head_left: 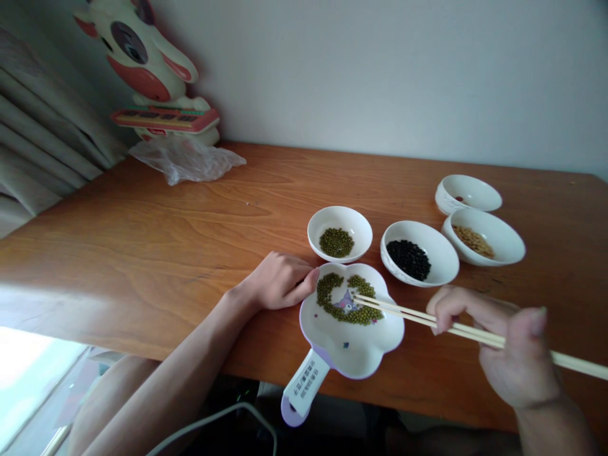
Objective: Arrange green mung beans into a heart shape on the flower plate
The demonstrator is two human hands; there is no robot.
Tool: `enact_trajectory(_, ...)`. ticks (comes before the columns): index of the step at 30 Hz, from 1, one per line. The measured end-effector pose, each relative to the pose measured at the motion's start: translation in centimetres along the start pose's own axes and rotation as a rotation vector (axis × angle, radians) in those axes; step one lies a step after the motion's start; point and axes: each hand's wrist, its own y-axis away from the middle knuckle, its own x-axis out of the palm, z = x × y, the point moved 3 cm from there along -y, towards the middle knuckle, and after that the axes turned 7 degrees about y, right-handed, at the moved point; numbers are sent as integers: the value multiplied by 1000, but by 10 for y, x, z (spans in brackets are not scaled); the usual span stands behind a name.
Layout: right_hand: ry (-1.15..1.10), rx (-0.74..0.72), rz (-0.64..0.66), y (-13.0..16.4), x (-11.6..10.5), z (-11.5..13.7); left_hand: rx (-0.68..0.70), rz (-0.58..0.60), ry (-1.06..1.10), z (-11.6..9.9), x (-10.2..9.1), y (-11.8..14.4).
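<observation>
The right hand (513,354), at the lower right of the frame, is closed around a pair of wooden chopsticks (427,320), whose tips come together over the green beans (344,301) lying in a curve in the flower-shaped dish (375,348). That dish sits at the lower middle, right at the table's near edge, its labelled handle (301,389) hanging out past the edge. The left hand (280,282) rests loosely curled on the table (142,253), fingertips touching the dish's left rim, gripping nothing. Just above it stands a bowl of green beans (339,234), to its right a bowl of black beans (418,253), then a bowl of tan beans (484,237) and a nearly bare bowl (468,193) behind. Left of the hands the wood lies open up to a crumpled plastic bag (187,158) and a cow figure (152,69) at the upper left.
</observation>
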Motion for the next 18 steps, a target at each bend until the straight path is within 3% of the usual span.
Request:
enact_trajectory(11, 14, -12, 10, -2, 2, 3, -2, 13, -2, 1, 1, 0)
enact_trajectory(18, -20, -12, -51, 0, 5, 8, -3, 12, -8, 1, 1, 0)
